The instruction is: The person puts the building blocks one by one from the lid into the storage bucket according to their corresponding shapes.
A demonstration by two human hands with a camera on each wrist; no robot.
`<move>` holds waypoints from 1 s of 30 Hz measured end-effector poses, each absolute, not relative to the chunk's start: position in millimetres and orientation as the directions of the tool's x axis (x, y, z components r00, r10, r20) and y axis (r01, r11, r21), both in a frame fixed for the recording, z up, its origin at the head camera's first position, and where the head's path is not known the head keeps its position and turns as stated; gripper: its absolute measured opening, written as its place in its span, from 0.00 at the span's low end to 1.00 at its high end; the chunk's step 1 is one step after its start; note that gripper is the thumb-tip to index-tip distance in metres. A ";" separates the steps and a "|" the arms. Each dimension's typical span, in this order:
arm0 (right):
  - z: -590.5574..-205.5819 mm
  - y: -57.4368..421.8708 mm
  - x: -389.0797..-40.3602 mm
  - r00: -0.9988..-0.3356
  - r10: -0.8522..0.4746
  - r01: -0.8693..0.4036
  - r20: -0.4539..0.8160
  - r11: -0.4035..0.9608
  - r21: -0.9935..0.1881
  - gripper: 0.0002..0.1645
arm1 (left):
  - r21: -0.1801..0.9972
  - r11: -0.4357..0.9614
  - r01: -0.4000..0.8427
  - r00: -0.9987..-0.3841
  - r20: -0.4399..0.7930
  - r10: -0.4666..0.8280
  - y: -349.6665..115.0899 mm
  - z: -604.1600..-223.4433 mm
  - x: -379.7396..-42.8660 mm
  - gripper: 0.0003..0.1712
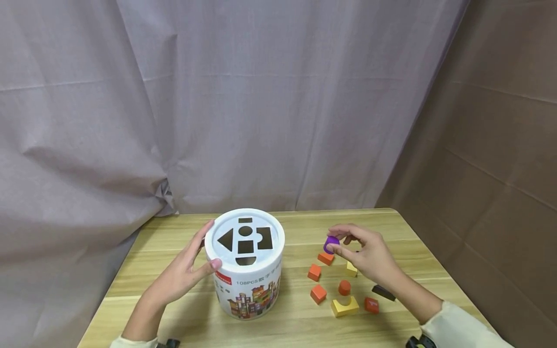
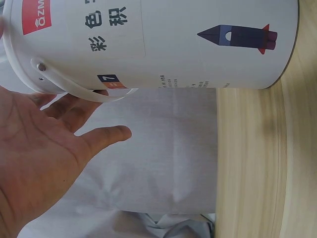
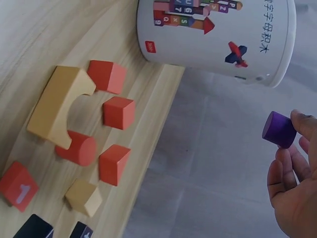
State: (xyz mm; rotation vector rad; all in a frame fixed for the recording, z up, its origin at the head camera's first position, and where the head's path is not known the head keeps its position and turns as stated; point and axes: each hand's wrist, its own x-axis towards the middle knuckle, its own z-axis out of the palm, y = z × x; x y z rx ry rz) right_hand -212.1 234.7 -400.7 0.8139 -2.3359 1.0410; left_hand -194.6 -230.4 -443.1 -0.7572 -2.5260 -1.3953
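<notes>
A white, printed block bucket [image 1: 248, 285] stands upright, its lid [image 1: 232, 227] cut with several shaped holes. My left hand [image 1: 178, 278] rests against the bucket's left side, thumb on the front rim and fingers stretched along the far side. In the left wrist view, that hand [image 2: 44, 148] lies near the white handle [image 2: 81, 91], with one finger standing free. My right hand [image 1: 370, 251] pinches a purple cylinder block [image 1: 332, 243] between thumb and fingers, right of the bucket. The right wrist view shows the cylinder [image 3: 278, 130] held in the air, apart from the bucket.
Right of the bucket lie several orange-red blocks [image 1: 318, 294], a yellow arch block [image 1: 345, 307], a small yellow block [image 1: 351, 269] and a dark block [image 1: 384, 292]. A red block [image 1: 372, 305] bears a number. Grey curtain [image 1: 243, 121] hangs behind the wooden table [image 1: 300, 331].
</notes>
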 end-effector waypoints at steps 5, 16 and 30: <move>-396.7 227.6 -211.3 -0.717 -0.342 -0.677 0.607 0.549 -0.490 0.27 | 0.747 0.442 0.497 -0.862 0.367 0.350 -230.7 -445.3 -193.8 0.58; -385.5 212.8 -211.5 -0.714 -0.366 -0.686 0.597 0.539 -0.489 0.26 | 0.743 0.448 0.497 -0.863 0.369 0.345 -230.9 -444.5 -195.1 0.58; -377.1 192.9 -211.3 -0.686 -0.385 -0.727 0.618 0.393 -0.562 0.26 | 0.747 0.438 0.499 -0.861 0.371 0.349 -230.1 -443.8 -194.3 0.58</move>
